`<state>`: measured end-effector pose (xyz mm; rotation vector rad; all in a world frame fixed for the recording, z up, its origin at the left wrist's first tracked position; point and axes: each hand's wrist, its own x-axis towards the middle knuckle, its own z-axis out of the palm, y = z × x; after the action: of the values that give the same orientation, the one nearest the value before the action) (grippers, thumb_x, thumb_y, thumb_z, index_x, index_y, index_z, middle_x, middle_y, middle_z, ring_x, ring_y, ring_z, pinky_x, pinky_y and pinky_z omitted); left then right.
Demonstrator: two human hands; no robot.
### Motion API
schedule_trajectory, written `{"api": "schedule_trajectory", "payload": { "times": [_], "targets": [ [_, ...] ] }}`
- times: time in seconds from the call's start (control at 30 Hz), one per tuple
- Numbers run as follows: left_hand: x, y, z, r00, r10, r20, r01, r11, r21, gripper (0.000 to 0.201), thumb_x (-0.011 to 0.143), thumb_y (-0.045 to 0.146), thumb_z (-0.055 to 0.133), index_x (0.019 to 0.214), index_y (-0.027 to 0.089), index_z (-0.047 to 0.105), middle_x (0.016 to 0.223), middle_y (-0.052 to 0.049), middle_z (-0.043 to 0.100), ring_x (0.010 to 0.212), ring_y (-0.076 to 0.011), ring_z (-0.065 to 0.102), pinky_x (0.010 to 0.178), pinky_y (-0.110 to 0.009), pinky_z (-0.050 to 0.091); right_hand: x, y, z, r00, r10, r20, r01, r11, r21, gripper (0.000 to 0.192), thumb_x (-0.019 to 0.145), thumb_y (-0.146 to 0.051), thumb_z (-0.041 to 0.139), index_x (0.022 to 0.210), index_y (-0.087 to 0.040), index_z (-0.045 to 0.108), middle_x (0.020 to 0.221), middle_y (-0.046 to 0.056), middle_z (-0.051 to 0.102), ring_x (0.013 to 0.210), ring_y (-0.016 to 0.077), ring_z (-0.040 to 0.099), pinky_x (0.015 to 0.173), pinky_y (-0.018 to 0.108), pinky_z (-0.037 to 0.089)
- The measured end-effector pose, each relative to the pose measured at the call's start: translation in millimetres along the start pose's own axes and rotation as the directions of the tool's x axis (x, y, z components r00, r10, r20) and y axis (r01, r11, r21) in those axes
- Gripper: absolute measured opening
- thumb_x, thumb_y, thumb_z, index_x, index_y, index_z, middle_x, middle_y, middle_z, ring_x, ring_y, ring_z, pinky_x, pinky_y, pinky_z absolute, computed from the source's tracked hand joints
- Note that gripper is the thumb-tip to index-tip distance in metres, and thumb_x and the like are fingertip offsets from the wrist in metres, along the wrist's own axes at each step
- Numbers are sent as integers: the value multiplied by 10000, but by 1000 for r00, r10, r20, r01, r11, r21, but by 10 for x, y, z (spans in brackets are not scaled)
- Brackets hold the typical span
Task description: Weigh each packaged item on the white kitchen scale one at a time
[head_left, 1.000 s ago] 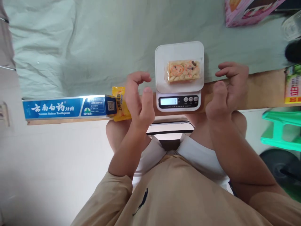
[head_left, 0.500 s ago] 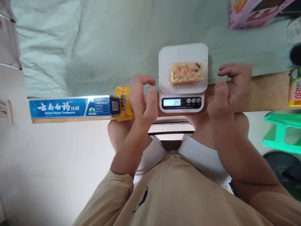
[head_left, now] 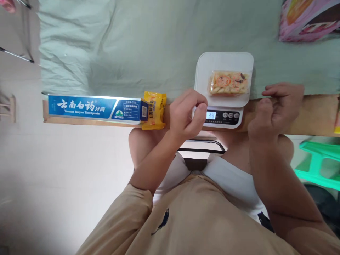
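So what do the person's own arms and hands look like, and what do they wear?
The left hand and the right hand are bare: no gloves, and no rings or watch that I can see. The forearms are bare too. Loose beige sleeves begin near the elbows, part of a beige top with a small dark mark on the front.

Smooth white plastic kitchen scale (head_left: 224, 67) with a glossy grey display strip. On it, a snack bar (head_left: 230, 82) in clear, shiny plastic wrap. Matt, pale green cloth sheet (head_left: 148, 46), softly creased. Bare brown wooden board (head_left: 313, 113), dull finish. Glossy blue cardboard toothpaste box (head_left: 95, 108), catching light. Shiny yellow plastic packet (head_left: 154, 109), crinkled. Matt beige cotton shirt (head_left: 202, 219). Glossy pink printed box (head_left: 305, 21).
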<state>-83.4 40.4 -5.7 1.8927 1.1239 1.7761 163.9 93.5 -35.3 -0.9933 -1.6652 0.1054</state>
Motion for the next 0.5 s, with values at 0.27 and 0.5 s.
{"api": "schedule_trajectory", "payload": {
  "times": [0.27,0.5],
  "targets": [
    [82,194,-32,997,-22,-72,17,997,-72,423,1114,503,474,773,264,549,653,-10,628,587,-158,594,557,-363,510,-10,105,-206,997,-7,73,12,997,-77,416,837,-605,619,985,-220,673,941,75,658,907,258,688,807,474,549],
    [94,330,-109,996,-56,-75,49,995,-91,333,1107,296,480,784,249,546,668,7,626,608,-140,593,591,-326,520,589,-510,-32,857,-7,515,107,980,-165,546,743,-348,738,1268,-236,634,1324,131,700,1271,295,657,1104,518,548]
  ]
}}
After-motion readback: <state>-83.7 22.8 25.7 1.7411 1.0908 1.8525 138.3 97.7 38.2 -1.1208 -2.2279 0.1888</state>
